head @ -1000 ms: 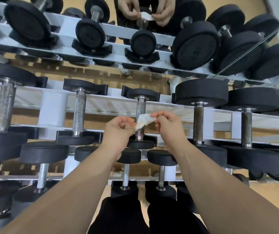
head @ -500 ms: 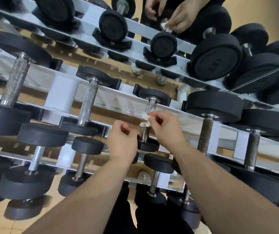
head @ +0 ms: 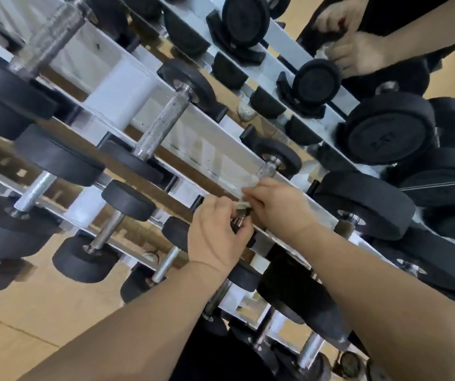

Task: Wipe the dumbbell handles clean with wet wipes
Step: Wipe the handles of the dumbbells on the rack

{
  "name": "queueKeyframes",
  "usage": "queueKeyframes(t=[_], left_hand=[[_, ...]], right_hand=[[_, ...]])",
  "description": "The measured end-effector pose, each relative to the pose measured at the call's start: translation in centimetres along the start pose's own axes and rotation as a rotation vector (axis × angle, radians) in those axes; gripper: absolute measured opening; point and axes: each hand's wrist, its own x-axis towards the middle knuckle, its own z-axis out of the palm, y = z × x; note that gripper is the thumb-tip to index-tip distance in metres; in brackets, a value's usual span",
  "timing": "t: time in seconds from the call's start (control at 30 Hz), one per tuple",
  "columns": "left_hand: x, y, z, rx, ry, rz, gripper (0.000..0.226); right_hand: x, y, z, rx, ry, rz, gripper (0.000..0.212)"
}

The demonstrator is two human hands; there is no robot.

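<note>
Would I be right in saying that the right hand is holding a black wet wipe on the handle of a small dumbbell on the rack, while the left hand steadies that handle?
Not quite: the wet wipe is white, not black. The head view shows the right hand holding it on the handle of a small dumbbell on the rack, while the left hand steadies that handle.

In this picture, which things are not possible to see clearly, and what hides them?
Head view:
Knurled steel dumbbell handle: its middle is hidden by the left hand and right hand.
Crumpled white wet wipe: mostly covered by fingers, blurred.
Marking on the large black weight plate: too blurred to read.
</note>
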Motion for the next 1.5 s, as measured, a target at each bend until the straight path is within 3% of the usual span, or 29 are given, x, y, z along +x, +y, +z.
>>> queueKeyframes(t=[0.1, 0.2, 0.27, 0.37, 0.43, 0.63, 0.8, 0.87, 0.97, 1.07, 1.13, 1.27, 1.33, 1.4, 1.5], left_hand=[[-0.6, 0.5, 0.1, -0.03, -0.019, -0.007, 0.03], [-0.9, 0.5, -0.6, -0.155, -0.045, 0.001, 0.012], [-0.8, 0.1, -0.9, -0.198, -0.103, -0.001, 0.014], [-0.5, -0.5, -1.3, -0.224, -0.183, 0.013, 0.025], [-0.4, -0.6, -1.7, -0.25, -0.221, 0.041, 0.031], [0.1, -0.4, -2.3, -0.278, -0.299, 0.115, 0.041], [0.3, -0.4, -2.5, -0.302, -0.329, 0.138, 0.044], [0.3, -0.3, -2.6, -0.3, -0.328, 0.14, 0.046], [0.5, -0.7, -2.8, -0.301, -0.343, 0.127, 0.045], [0.8, -1.2, -3.0, -0.305, -0.352, 0.126, 0.042], [0.8, -1.6, -2.8, -0.305, -0.35, 0.119, 0.04], [0.6, -1.6, -2.6, -0.317, -0.345, 0.115, 0.041], [0.6, -1.5, -2.5, -0.314, -0.349, 0.114, 0.042], [0.6, -1.5, -2.7, -0.293, -0.368, 0.101, 0.044], [0.7, -1.5, -2.8, -0.275, -0.371, 0.103, 0.046]], right_hand=[[1.0, 1.3, -1.1, 0.011, 0.078, 0.128, 0.015], [0.3, 0.5, -0.7, 0.1, 0.121, 0.269, 0.022], [-0.8, -0.6, -0.2, 0.143, 0.09, 0.219, 0.022], [-2.1, -1.3, -0.4, 0.148, -0.105, 0.04, 0.036], [-1.5, -0.7, -1.0, 0.111, -0.114, 0.001, 0.036], [0.1, -0.1, -1.7, 0.08, 0.128, 0.308, 0.021], [-2.1, -2.2, -1.1, 0.023, -0.114, 0.042, 0.029], [-1.2, -1.6, -1.8, -0.057, -0.173, -0.051, 0.013], [1.2, -0.2, -2.5, -0.218, -0.179, 0.08, 0.012], [1.7, 0.0, -2.6, -0.107, -0.015, 0.252, 0.016], [0.5, -0.9, -2.0, -0.038, -0.047, 0.17, 0.017], [-1.9, -2.7, -1.2, 0.009, -0.274, -0.037, 0.028], [-1.0, -2.1, -1.4, -0.036, -0.325, -0.08, 0.015], [0.7, -0.9, -2.0, -0.133, -0.3, -0.033, 0.013], [2.5, 0.7, -2.5, -0.205, -0.115, 0.183, 0.011]])
